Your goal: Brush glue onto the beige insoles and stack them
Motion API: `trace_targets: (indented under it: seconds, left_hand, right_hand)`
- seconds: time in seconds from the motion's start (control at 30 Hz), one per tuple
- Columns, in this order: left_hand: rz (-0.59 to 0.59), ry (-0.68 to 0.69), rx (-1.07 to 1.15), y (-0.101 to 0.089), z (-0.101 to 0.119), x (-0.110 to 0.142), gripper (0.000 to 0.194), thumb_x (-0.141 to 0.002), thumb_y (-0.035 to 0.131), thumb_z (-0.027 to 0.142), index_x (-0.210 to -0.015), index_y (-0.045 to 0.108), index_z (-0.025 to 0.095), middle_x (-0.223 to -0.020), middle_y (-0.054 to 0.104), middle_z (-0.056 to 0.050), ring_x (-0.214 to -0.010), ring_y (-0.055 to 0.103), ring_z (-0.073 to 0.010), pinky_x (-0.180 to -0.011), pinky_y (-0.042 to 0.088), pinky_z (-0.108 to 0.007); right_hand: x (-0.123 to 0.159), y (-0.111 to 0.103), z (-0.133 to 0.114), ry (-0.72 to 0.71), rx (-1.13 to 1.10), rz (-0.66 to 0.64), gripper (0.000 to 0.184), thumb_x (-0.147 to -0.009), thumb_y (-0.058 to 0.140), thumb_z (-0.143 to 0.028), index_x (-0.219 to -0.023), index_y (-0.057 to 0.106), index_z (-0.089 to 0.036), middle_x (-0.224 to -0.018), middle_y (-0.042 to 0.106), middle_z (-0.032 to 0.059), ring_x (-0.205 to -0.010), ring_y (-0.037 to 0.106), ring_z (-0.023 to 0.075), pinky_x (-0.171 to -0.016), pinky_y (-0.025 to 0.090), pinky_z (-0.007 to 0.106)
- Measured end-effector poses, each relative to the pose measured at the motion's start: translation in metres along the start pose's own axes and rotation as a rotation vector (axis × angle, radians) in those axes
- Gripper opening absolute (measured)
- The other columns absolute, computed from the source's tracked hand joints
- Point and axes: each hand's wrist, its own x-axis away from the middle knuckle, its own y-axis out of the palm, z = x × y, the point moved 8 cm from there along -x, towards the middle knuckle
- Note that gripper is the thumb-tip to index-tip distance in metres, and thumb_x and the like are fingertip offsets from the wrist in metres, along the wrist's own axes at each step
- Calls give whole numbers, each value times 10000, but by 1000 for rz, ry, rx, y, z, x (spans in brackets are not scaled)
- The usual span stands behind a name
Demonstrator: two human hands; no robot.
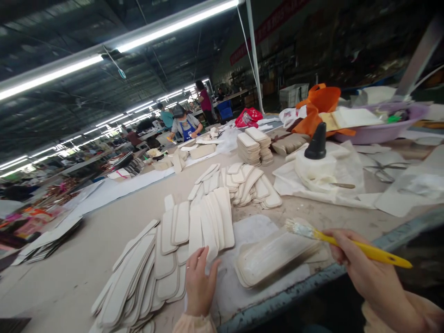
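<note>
My right hand [367, 273] is closed round a yellow-handled brush [347, 243], its pale bristles pointing left above a stack of cream insole pieces [274, 256] near the table's front edge. My left hand [199, 284] lies flat with fingers spread on the work surface. Its fingertips touch the lower end of the overlapping cream insole strips [194, 226] fanned out across the table.
A white glue bottle with a black nozzle [316, 152] stands on white cloth. Behind are stacked insoles [255, 145], an orange bag [319, 104], a lilac basin [378, 129] and scissors [383, 172]. Another person [185, 125] works further along the long table.
</note>
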Motion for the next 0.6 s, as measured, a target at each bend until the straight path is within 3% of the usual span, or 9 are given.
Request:
trace_targets:
  seconds: [0.1,0.2,0.27,0.33,0.43,0.5,0.6]
  left_hand:
    - [-33,24,34,6,-14,-8,210,-822,632,325,-973,705,199,-896,711,-78,-852,650,-216,-781,541,-365]
    - [-6,23,73,-7,-10,-15,178,-859,571,313,-882,703,196,-835,715,-59,-789,658,-187,-759,536,-322]
    - [37,-70,100,-27,-4,-20,196,-869,552,330,-899,683,187,-848,712,-57,-777,657,-181,-748,529,-310]
    - [95,-292,169,-52,-2,-22,211,-835,593,377,-933,675,208,-860,713,-31,-782,653,-183,-735,523,-299]
    - [173,-490,510,-74,14,-23,243,-785,642,424,-925,670,227,-861,713,-15,-795,653,-203,-718,541,-315]
    - [169,-565,782,-71,30,-23,236,-764,662,435,-889,661,234,-865,715,-19,-798,658,-217,-714,556,-343]
    - [70,-705,1117,-42,54,-20,269,-706,717,466,-821,649,233,-803,720,-24,-765,667,-221,-683,566,-365]
  right_hand:
    - [1,1,3,58,-83,-41,300,-876,518,-502,-885,659,-238,-531,478,-10,-486,446,146,-429,388,279]
    - [1,-4,-3,56,-114,29,292,-876,536,-487,-927,659,-227,-586,530,-4,-512,476,141,-467,432,271]
    - [0,-6,-9,23,-168,92,291,-868,567,-459,-1026,647,-229,-727,625,24,-570,539,148,-541,498,289]
    - [-3,-4,-15,-18,-242,117,308,-863,590,-434,-1098,617,-236,-904,675,55,-675,613,164,-643,549,321]
    - [-8,6,-21,-47,-310,45,286,-885,558,-445,-1085,570,-242,-1113,651,90,-925,661,210,-791,564,377]
    - [-10,15,-22,-36,-317,-32,299,-894,527,-478,-1090,512,-252,-1256,589,110,-1072,627,237,-856,546,406]
    - [-8,25,-18,30,-327,-130,346,-898,476,-536,-1119,414,-277,-1390,490,135,-1103,618,243,-839,546,406]
